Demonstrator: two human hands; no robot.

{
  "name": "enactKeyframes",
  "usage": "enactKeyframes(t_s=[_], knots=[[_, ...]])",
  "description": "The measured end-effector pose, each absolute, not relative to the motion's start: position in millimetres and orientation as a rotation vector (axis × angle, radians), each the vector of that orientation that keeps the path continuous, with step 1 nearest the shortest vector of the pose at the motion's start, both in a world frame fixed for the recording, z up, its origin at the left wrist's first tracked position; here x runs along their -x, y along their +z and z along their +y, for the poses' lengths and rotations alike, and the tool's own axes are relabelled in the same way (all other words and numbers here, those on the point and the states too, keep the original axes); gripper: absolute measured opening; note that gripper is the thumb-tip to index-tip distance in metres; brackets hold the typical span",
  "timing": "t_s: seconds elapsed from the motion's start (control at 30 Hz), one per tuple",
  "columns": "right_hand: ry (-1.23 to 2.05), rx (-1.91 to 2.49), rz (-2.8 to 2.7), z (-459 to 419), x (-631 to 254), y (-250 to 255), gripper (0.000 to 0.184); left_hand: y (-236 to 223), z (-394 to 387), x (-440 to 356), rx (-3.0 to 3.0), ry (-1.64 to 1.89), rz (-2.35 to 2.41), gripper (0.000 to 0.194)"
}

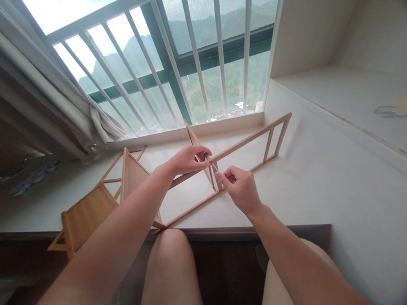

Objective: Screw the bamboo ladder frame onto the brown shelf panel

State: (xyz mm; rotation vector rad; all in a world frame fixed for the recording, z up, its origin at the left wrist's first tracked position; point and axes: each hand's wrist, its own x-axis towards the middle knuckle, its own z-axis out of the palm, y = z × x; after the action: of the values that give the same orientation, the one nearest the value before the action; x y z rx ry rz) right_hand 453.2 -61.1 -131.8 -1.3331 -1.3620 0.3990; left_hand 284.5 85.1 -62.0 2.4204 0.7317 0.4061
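A light wooden frame (249, 140) with long rails and short crossbars stands on the white window ledge, tilted up to the right. At its upper rail, beside a crossbar joint, my left hand (191, 161) is closed in a pinch; what lies between its fingertips is hard to make out. Just right of that joint, my right hand (239, 187) pinches a thin, pale, stick-like piece (215, 169) that points toward the left fingertips. A flat wooden panel (135, 176) joins the frame's left end, partly hidden behind my left forearm.
On the left, another wooden piece with a brown slab (89, 214) overhangs the ledge (255, 211). White railing bars (198, 64) stand before the window, with a grey curtain (49, 83) at left. Metal items (390, 110) lie on the right-hand shelf. My knees are below the ledge edge.
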Motion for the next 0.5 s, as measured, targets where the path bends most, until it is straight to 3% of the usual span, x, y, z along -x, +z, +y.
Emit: enactKeyframes(t_s=[0.23, 0.5], knots=[[1.056, 1.123, -1.007, -55, -440, -135, 0.053, -63, 86, -285, -2.421, 0.419, 0.751, 0.033], [1.067, 1.12, -1.013, -52, -433, -140, 0.052, -64, 87, -288, -2.405, 0.434, 0.763, 0.033]])
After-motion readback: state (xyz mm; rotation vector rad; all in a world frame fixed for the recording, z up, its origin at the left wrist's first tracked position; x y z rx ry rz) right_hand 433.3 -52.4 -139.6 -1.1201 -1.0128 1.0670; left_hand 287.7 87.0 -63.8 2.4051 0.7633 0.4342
